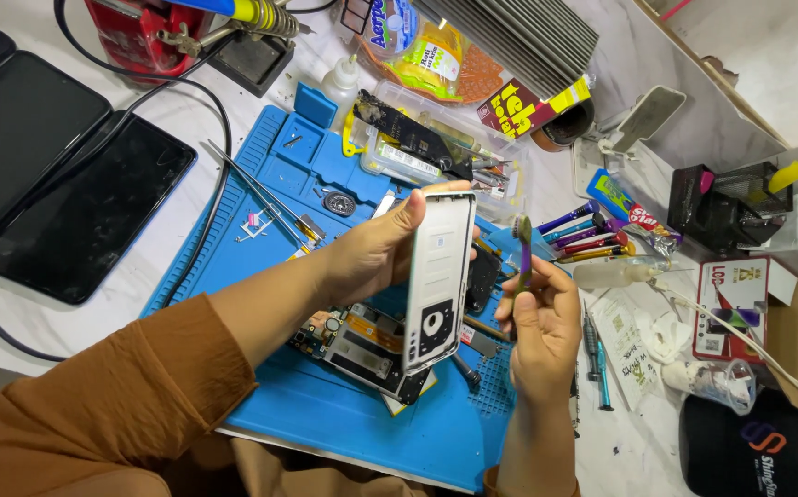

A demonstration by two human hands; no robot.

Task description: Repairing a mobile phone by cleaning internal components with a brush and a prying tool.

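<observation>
Fingers of your left hand (371,253) clamp the phone frame (437,276) by its left edge, long axis upright and tilted slightly, held above the blue mat (325,414). Just right of it, your right hand (541,327) pinches a small brush (523,248), bristles up, level with the frame's upper half. Opened phone parts (362,345) lie on the mat beneath the frame.
</observation>
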